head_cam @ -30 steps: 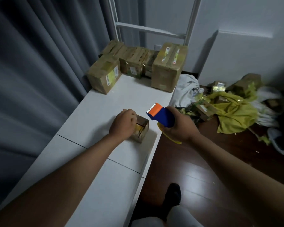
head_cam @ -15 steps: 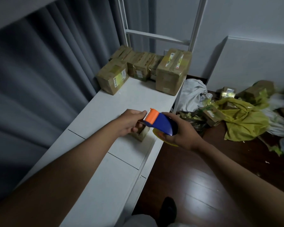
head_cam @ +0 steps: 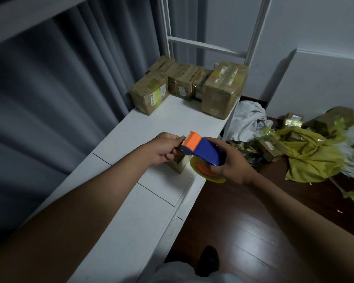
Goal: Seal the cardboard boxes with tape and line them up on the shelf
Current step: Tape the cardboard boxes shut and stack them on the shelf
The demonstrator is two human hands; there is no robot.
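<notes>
**Pulling the tape end free over the small box**

Pinching at the orange mouth of the tape dispenser (head_cam: 200,149), my left hand (head_cam: 165,149) has its fingertips closed together on what I take to be the loose tape end; the strip itself is too thin and clear for me to be sure I have it. My right hand (head_cam: 232,167) is wrapped firmly around the blue body, palm under the yellowish tape roll (head_cam: 207,173), fingers curled tight with no slack.

The risks come first. If my left pinch slips, the end could snap back onto the roll and I would have to pick it loose again. If I pull at an angle, the tape may fold onto itself or stick to my fingers. The small cardboard box (head_cam: 179,163) sits directly beneath both hands, touching neither, so nothing steadies it; pressing tape down on it one-handed could skid it along the white shelf (head_cam: 131,211) toward the edge just under my right hand. The toothed blade sits right by my left fingertips, too.

Well beyond my hands, at the far end of the shelf, the taped boxes (head_cam: 223,90) already stand grouped together. To the right of my right hand, down on the floor, more boxes (head_cam: 271,147) lie among yellow wrapping (head_cam: 315,158).
</notes>
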